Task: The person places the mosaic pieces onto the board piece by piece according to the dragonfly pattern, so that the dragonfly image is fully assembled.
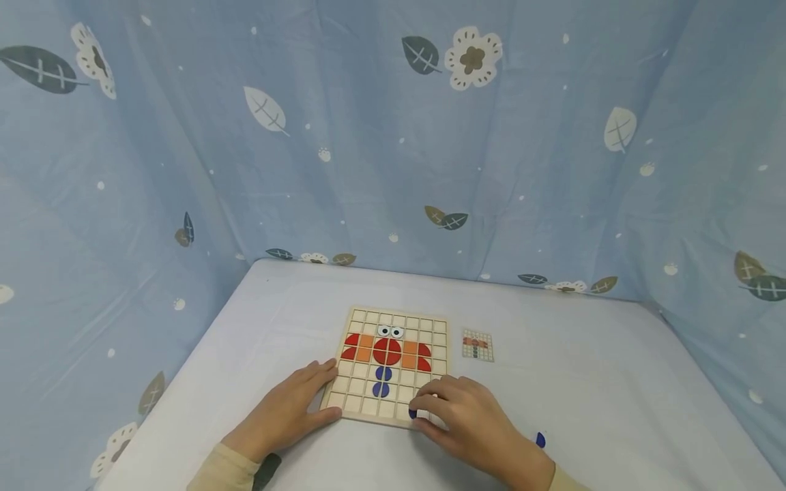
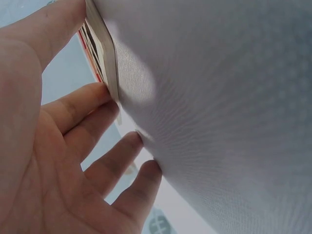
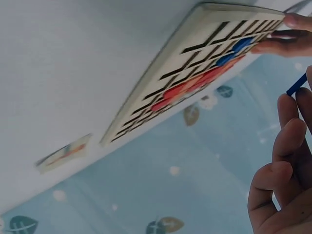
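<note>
A wooden grid board (image 1: 344, 402) lies on the white table with flat coloured pieces in its squares. Two eye pieces (image 1: 390, 332) sit above a red circle (image 1: 387, 352), with orange squares and red quarter-rounds on both sides. Below the circle, blue half-round pieces (image 1: 381, 389) run down the middle. My left hand (image 1: 288, 409) touches the board's left edge and near corner, fingers extended. Over the near right part of the board, my right hand (image 1: 460, 423) pinches a blue piece (image 3: 296, 85) between thumb and fingers, seen edge-on in the right wrist view.
A small pattern card (image 1: 477, 345) showing a similar figure lies right of the board. One loose blue piece (image 1: 540, 440) is on the table beside my right wrist. A blue patterned curtain (image 1: 368, 136) encloses the table's back and sides.
</note>
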